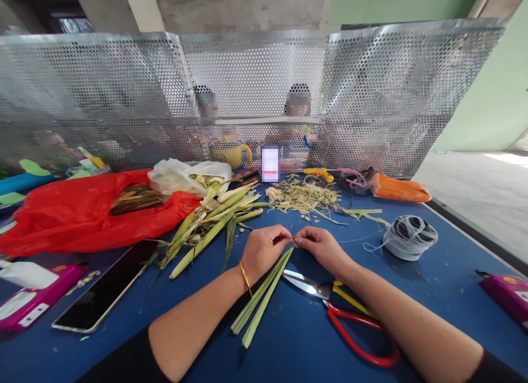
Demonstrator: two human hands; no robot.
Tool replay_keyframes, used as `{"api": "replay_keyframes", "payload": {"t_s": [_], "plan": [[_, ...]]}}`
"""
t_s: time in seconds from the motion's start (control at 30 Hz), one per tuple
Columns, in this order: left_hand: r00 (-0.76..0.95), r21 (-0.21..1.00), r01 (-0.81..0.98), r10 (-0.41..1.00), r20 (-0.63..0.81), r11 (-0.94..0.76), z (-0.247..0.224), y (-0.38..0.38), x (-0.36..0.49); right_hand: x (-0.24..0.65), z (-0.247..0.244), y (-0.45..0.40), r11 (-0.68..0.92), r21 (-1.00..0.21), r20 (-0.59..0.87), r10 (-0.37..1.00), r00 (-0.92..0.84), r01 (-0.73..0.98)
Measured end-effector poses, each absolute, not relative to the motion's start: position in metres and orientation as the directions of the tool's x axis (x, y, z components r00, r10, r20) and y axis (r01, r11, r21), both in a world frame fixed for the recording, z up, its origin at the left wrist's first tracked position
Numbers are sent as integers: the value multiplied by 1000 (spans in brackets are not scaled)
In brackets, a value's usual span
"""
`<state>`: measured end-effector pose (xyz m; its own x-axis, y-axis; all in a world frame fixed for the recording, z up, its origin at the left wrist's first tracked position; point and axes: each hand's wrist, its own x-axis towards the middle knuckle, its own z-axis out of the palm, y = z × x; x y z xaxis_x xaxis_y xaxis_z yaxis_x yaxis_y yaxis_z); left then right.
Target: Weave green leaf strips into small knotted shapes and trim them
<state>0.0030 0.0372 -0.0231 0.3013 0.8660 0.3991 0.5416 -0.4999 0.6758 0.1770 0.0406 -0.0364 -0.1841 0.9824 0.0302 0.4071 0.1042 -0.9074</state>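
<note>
Green leaf strips (264,298) slant above blue table (198,344), between forearms, upper tips pinched narrowly by left hand (263,250) and right hand (322,246). Tips hidden among fingers; each hand's share of grip hard to make out. Thread ball (410,237) at right, its strand lost behind right hand. Scissors (313,288) lie beside strips, handles partly covered by right forearm. Purple device (507,295) cut off at frame edge. Figures blurred behind perforated panel (256,64).
</note>
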Motion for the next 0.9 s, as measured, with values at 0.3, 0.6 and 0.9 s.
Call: {"api": "replay_keyframes", "payload": {"t_s": [0.3,0.6,0.9], "plan": [[286,739,503,894,346,-447,-22,38,3,178,-34,40,80,-938,7,977,-213,337],[167,755,597,962,214,-272,-22,50,-6,187,-20,38,237,-907,53,885,-463,349],[193,973,56,954,-231,225,-24,50,1,190,-10,34,422,-780,40,769,-638,461]]}}
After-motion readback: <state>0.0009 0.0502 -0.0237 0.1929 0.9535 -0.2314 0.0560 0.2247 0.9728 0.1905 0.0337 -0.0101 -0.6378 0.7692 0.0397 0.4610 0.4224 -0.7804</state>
